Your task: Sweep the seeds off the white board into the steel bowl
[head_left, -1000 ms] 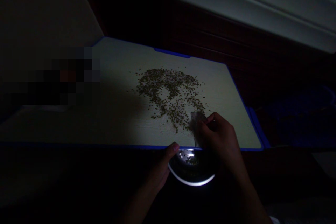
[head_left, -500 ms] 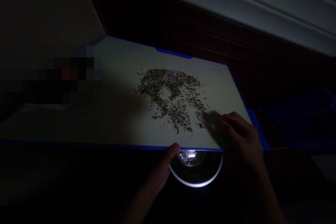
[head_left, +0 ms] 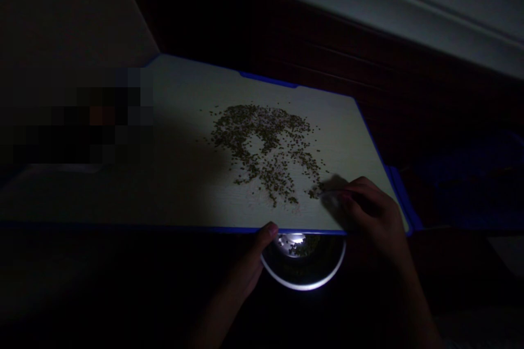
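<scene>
Small dark-green grains, like mung beans (head_left: 241, 125), lie scattered over a pale folding tabletop (head_left: 180, 185) with a blue edge. My right hand (head_left: 374, 212) is closed on a thin, spoon-like tool (head_left: 333, 191), whose tip touches the near right end of the scatter. Just under the tabletop's near edge is a shiny metal bowl (head_left: 305, 286) with some of the same grains inside. My left hand (head_left: 257, 256) holds the bowl at its left side, the thumb up against the table edge and the other fingers mostly hidden.
The scene is very dim. A pixelated patch covers the table's left end, with a pale flat item (head_left: 85, 168) below it. White ledges (head_left: 368, 5) stand at the upper right, and a dark blue object (head_left: 483, 185) lies beyond the table's right side.
My right hand and its tool have shifted slightly, and the tool now shows as a thin edge beside the grains. The left hand keeps the bowl in place; the whole view moved slightly.
</scene>
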Available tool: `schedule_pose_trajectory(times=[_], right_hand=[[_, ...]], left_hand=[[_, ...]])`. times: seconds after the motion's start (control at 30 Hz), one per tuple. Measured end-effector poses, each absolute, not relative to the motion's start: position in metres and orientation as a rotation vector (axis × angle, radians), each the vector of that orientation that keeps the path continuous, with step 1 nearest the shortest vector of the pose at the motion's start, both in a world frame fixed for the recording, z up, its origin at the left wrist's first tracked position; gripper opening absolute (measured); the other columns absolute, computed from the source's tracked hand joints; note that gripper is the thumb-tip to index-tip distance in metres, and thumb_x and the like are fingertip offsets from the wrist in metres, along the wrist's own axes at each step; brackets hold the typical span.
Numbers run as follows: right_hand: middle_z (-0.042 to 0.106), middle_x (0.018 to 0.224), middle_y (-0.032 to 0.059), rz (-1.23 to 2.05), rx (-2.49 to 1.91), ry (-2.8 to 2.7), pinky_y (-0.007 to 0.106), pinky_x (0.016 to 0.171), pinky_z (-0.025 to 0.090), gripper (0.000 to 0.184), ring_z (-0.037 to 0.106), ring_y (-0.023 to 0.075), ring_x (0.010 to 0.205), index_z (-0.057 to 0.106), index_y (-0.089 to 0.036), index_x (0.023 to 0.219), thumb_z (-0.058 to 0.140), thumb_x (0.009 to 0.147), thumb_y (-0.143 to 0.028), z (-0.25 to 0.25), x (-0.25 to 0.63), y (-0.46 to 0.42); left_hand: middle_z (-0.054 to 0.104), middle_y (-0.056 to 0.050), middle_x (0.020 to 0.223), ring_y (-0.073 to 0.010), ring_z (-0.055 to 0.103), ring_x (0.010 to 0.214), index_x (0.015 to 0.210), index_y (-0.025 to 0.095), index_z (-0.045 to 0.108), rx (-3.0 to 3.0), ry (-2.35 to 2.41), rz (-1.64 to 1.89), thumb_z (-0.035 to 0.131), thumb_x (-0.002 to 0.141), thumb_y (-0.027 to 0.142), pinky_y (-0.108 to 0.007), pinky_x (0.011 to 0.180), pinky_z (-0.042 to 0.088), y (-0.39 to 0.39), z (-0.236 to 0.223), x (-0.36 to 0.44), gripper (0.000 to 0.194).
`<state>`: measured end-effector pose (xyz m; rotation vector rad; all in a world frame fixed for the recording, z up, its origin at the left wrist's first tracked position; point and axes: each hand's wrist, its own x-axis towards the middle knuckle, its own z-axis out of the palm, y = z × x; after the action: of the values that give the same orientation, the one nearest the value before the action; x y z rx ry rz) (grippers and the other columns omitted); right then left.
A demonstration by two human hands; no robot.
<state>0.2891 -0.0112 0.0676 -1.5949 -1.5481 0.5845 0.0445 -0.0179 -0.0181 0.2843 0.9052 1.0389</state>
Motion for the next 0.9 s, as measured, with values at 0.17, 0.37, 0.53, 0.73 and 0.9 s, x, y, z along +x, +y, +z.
schedule_pose_trajectory(times=[0.17,0.37,0.53,0.73,0.9], right_hand=[[0.066,0.088,0.0011,0.615,-1.558,-1.572,0.035,0.072,0.048,0.009,0.063,0.0202,0.082,0.080,-0.027,0.091,0.073,0.094,-0.033,0.0685,0.2891,-0.0116],[0.068,0.093,0.0023,0.593,-1.575,-1.564,0.035,0.073,0.048,0.012,0.065,0.0209,0.085,0.080,-0.027,0.095,0.072,0.096,-0.037,0.0674,0.2882,-0.0123],[0.070,0.093,0.0031,0.580,-1.599,-1.576,0.037,0.074,0.049,0.014,0.066,0.0221,0.087,0.081,-0.028,0.096,0.071,0.096,-0.038,0.0674,0.2876,-0.0108],[0.071,0.096,0.0036,0.561,-1.617,-1.582,0.038,0.076,0.051,0.015,0.067,0.0230,0.088,0.081,-0.029,0.099,0.071,0.097,-0.040,0.0685,0.2865,-0.0101],[0.070,0.095,0.0027,0.602,-1.583,-1.592,0.037,0.076,0.050,0.012,0.067,0.0223,0.089,0.081,-0.031,0.101,0.071,0.097,-0.038,0.0674,0.2876,-0.0115]], left_hand=[[0.084,-0.013,0.124,-0.0410,0.068,0.135,0.144,0.017,0.069,0.269,0.934,1.031,0.096,0.072,0.041,-0.056,0.120,0.049,-0.0180,-0.0171,0.0456,0.081],[0.083,-0.014,0.128,-0.0404,0.067,0.137,0.145,0.017,0.067,0.282,0.914,1.051,0.096,0.073,0.042,-0.056,0.122,0.047,-0.0181,-0.0155,0.0458,0.082],[0.084,-0.012,0.124,-0.0392,0.065,0.139,0.146,0.019,0.066,0.279,0.902,1.052,0.096,0.074,0.041,-0.055,0.124,0.045,-0.0180,-0.0170,0.0454,0.081],[0.084,-0.013,0.123,-0.0404,0.067,0.136,0.142,0.018,0.069,0.274,0.923,1.054,0.095,0.073,0.041,-0.056,0.123,0.044,-0.0180,-0.0159,0.0463,0.078],[0.085,-0.013,0.121,-0.0406,0.066,0.138,0.143,0.018,0.068,0.266,0.932,1.051,0.097,0.071,0.041,-0.055,0.123,0.045,-0.0179,-0.0130,0.0460,0.080]])
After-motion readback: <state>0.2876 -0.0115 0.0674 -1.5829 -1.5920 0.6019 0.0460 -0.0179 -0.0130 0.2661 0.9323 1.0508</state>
